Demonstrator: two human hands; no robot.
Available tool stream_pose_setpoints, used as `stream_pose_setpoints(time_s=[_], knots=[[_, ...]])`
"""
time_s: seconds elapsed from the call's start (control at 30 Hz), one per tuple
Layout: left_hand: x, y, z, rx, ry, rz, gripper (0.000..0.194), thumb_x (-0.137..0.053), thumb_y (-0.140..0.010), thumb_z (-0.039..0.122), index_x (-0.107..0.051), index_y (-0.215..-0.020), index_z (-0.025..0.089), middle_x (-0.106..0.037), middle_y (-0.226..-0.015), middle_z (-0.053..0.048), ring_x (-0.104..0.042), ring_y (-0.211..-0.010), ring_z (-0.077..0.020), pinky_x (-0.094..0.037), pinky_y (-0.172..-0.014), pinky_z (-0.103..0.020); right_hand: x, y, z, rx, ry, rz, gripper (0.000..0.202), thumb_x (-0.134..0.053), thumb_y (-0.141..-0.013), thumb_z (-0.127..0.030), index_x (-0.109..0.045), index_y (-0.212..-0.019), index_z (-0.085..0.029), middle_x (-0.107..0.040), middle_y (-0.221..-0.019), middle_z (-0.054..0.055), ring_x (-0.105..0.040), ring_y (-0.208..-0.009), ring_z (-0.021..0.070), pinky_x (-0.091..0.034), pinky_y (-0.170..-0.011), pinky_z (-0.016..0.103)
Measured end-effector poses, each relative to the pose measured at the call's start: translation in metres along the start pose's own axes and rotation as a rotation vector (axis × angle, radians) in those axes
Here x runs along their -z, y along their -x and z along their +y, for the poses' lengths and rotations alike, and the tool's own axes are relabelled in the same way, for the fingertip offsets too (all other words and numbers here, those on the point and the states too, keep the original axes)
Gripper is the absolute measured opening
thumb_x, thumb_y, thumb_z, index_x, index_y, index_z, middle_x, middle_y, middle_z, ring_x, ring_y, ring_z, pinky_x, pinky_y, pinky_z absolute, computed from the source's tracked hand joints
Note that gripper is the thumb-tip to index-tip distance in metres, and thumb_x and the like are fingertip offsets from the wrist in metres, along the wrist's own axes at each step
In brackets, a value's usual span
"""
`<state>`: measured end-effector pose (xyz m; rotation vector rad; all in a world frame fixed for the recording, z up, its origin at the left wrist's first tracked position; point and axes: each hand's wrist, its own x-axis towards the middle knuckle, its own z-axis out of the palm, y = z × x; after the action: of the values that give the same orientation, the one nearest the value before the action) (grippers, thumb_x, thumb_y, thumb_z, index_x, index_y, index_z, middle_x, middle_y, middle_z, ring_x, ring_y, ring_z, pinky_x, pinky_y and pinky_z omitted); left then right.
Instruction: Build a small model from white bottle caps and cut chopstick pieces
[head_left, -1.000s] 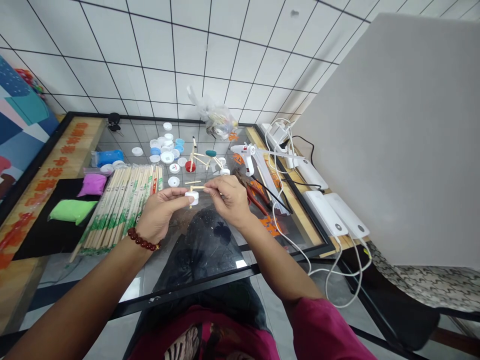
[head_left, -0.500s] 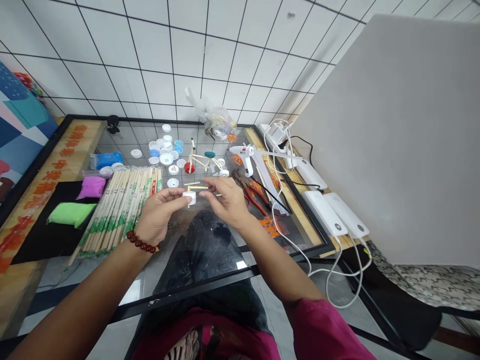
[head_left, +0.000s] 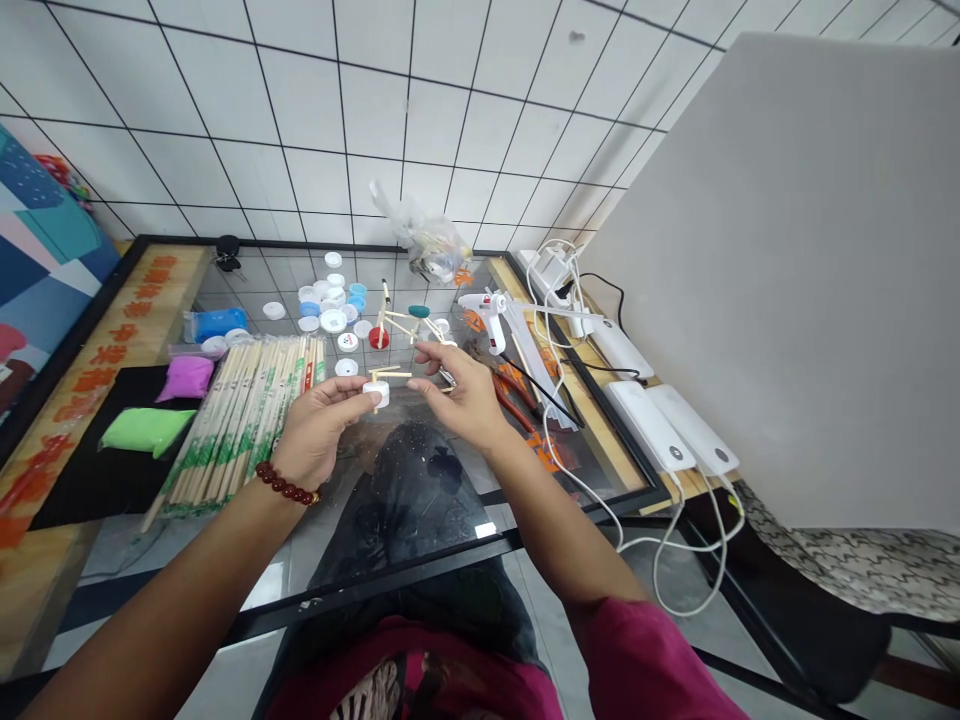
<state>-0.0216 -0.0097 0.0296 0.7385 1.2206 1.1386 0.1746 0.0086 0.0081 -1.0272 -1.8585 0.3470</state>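
Between thumb and fingers my left hand (head_left: 316, 428) grips a white bottle cap piece (head_left: 379, 395), with a short wooden stick running through it. Thin wooden sticks (head_left: 396, 375) stand out sideways from its top, pointing toward my right hand (head_left: 466, 398). That hand is open, thumb and fingers apart, just right of the stick ends. Just beyond the hands stands a small stick figure model with a red cap (head_left: 379, 339) and a dark green oval piece (head_left: 418, 311). Part of this model is hidden behind my right fingers.
Loose white and blue bottle caps (head_left: 333, 319) lie farther back. Packaged chopsticks (head_left: 240, 425) and coloured clay packs (head_left: 146, 430) are at left. A glue gun (head_left: 489, 315), red-handled pliers (head_left: 514, 402) and white cables (head_left: 551, 420) occupy the right side. A plastic bag (head_left: 435, 245) sits by the wall.
My right hand has let go of the stick end and moved slightly right, its fingers spreading. My left hand still holds the bottle cap piece in nearly the same place.
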Motion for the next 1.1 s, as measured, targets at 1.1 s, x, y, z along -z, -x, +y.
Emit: stream_pose_setpoints(time_s=[1.1], knots=[[0.004, -0.013, -0.02, -0.002, -0.237, -0.02, 0.041, -0.088, -0.046, 0.026, -0.071, -0.08, 0.011, -0.065, -0.063, 0.001, -0.044, -0.047, -0.0052, -0.032, -0.046, -0.022, -0.013, 0.006, 0.007, 0.06, 0.164, -0.171, 0.008, -0.061, -0.094, -0.021, -0.069, -0.092, -0.02, -0.07, -0.087, 0.004, -0.063, -0.084, 0.0175, -0.04, -0.079, 0.031]])
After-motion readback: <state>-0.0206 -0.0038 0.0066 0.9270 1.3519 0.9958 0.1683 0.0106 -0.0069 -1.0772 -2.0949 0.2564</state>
